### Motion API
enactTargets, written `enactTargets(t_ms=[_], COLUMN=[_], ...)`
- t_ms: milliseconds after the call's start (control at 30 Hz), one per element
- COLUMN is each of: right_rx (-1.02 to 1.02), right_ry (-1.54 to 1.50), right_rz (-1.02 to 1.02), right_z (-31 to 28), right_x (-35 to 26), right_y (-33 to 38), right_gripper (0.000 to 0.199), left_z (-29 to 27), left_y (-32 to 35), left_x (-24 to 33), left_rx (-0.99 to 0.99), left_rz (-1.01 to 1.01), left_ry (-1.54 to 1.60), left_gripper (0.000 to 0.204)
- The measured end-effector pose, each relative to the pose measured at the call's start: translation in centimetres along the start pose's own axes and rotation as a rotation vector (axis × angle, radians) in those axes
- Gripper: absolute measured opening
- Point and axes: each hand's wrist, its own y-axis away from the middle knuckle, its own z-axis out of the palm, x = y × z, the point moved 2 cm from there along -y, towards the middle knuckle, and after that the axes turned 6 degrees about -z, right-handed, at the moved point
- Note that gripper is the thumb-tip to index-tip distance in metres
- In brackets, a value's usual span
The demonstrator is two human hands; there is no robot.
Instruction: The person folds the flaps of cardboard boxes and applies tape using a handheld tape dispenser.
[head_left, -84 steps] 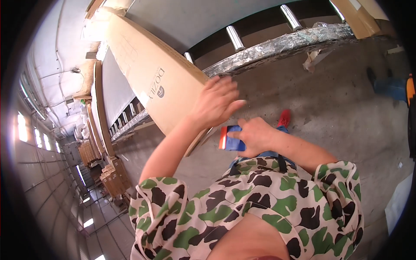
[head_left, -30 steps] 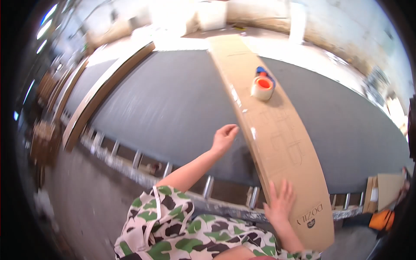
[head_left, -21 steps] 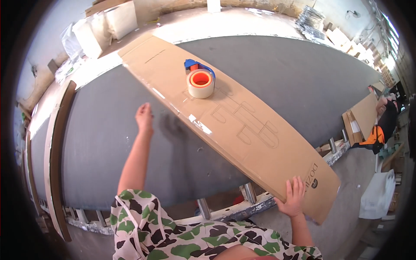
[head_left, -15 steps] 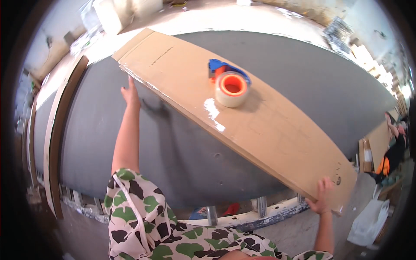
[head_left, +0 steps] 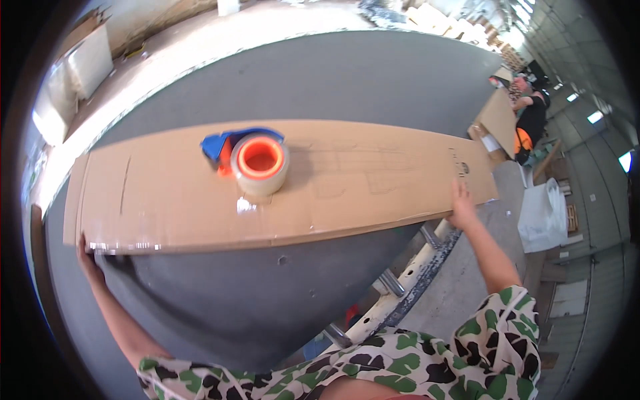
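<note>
Cardboard box (head_left: pixel 333 193): long, flat, lying broadside in front of you on the grey belt (head_left: pixel 347 73), right end reaching out over the belt's edge. Your hands are well apart, one near each end. Left hand (head_left: pixel 89 259) touches the near left corner; can't tell if it's gripping, part is hidden. Right hand (head_left: pixel 461 205) has fingers laid on top by the near right corner; can't tell if it's clamped underneath.

Progress, my read: box looks shut, with shiny tape (head_left: pixel 113 251) along the near edge toward the left and a glossy patch (head_left: pixel 247 205) on top, so some taping seems done. Tape dispenser (head_left: pixel 237 152), blue and orange with its roll, sits on the box, out of both your hands. Far side and underside don't show, so can't say whether any seam is left open.

Surface: belt is dull, with small pits near you; metal rollers (head_left: pixel 392 283) and a chipped rail (head_left: pixel 413 300) show along your side.

Room: big shed, bright floor (head_left: pixel 160 73) past the belt. To your right, a co-worker (head_left: pixel 532 120) in black beside another box (head_left: pixel 497 123), and a white plastic bag (head_left: pixel 539 217) nearer you.
</note>
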Motion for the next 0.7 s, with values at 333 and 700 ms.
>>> enactTargets(t_ms=[333,700], right_rx=[0.335,0.430], right_ry=[-0.340,-0.263], right_rz=[-0.430,-0.698], right_z=[-1.7,0.7], right_x=[-4.8,2.4], right_y=[7.8,-4.6], right_gripper=[0.101,0.084], left_z=[-13.8,-6.0], left_y=[40.3,78.8], left_x=[-0.9,-4.0], left_rx=[0.513,0.789], left_rz=[-0.076,-0.158], left_ry=[-0.077,0.056], left_gripper=[0.051,0.037])
